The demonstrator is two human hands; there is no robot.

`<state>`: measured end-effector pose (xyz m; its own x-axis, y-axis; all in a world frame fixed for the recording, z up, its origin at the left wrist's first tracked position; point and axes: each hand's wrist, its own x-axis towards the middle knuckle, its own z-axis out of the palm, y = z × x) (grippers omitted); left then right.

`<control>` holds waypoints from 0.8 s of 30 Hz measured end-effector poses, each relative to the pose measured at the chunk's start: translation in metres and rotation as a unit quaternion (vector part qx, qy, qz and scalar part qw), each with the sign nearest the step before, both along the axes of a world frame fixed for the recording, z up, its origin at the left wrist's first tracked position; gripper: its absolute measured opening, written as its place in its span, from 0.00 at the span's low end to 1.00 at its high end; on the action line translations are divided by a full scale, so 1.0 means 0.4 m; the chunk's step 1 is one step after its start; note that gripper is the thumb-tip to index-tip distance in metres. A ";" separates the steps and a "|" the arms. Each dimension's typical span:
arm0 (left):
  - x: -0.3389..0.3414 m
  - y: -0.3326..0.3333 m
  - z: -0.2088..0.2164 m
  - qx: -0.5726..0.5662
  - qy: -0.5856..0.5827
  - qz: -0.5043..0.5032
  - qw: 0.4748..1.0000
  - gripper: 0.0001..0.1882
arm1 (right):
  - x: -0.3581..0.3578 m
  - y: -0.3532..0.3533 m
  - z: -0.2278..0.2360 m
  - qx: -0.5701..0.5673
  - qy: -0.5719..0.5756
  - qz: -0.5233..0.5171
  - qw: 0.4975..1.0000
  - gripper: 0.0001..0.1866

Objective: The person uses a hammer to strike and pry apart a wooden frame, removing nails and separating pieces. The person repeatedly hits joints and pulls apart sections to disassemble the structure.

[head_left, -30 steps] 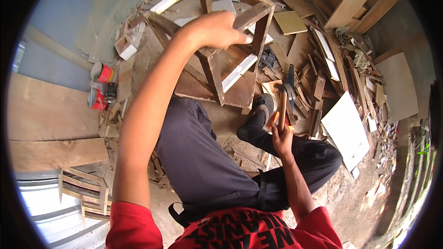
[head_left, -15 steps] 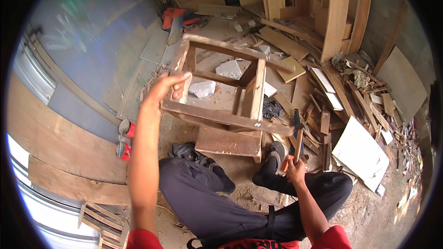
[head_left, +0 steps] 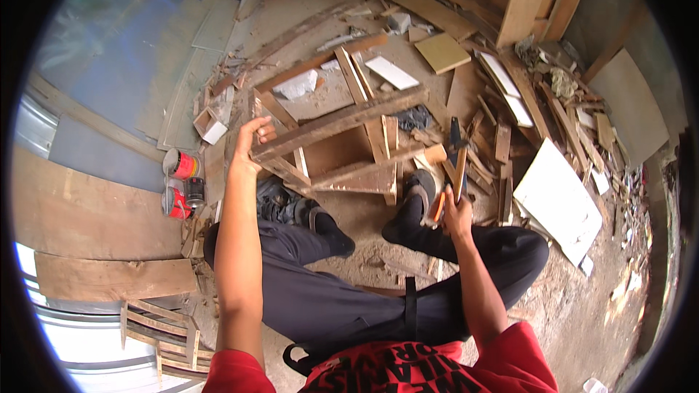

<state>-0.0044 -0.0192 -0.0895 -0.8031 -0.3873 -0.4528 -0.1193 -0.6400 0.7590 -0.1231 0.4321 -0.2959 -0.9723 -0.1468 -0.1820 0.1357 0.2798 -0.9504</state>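
My left hand is closed round the near left corner of a worn wooden frame. The frame, made of dark and pale bars, is tilted over a low wooden box. Whether the two touch, I cannot tell. My right hand grips a hammer by its wooden handle, upright in front of my right knee. Next to that hand is a handsaw with an orange handle and dark blade, partly hidden behind the hammer.
Scrap boards and splinters lie heaped on the right, with a white panel in front. Red paint cans stand at the left. Tall planks lean at the back. A black bag lies beyond the box.
The wooden frame has turned and tipped in my left hand, so its bars now run slanted. My right hand keeps hold of the hammer. The view has shifted toward my body.
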 end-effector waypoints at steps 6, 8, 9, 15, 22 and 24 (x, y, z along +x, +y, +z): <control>-0.004 0.064 0.037 -0.272 -0.169 0.031 0.947 0.16 | -0.072 0.063 -0.025 0.173 0.036 -0.076 0.981 0.32; 0.000 0.066 0.041 -0.360 -0.190 0.035 0.913 0.21 | -0.078 0.083 -0.049 0.159 0.000 -0.094 0.983 0.31; 0.000 0.074 0.053 -0.402 -0.199 0.038 0.893 0.24 | -0.080 0.088 -0.054 0.151 -0.017 -0.102 0.983 0.31; -0.076 0.102 0.045 -0.764 -0.168 0.064 0.620 0.37 | -0.099 0.140 -0.087 0.219 0.041 -0.149 0.964 0.26; -0.293 0.239 0.070 -0.251 -0.109 -0.160 0.948 0.24 | -0.102 0.157 -0.117 0.245 -0.019 -0.133 0.960 0.29; -0.346 0.213 0.026 -0.110 -0.004 -0.170 0.979 0.18 | -0.107 0.166 -0.131 0.243 -0.011 -0.128 0.961 0.28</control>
<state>-0.1430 0.0661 -0.0790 -0.8996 -0.1871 -0.3946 -0.3029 -0.3834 0.8725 -0.1661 0.4983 -0.3483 -0.9605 0.2037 -0.1898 0.2775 0.6456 -0.7115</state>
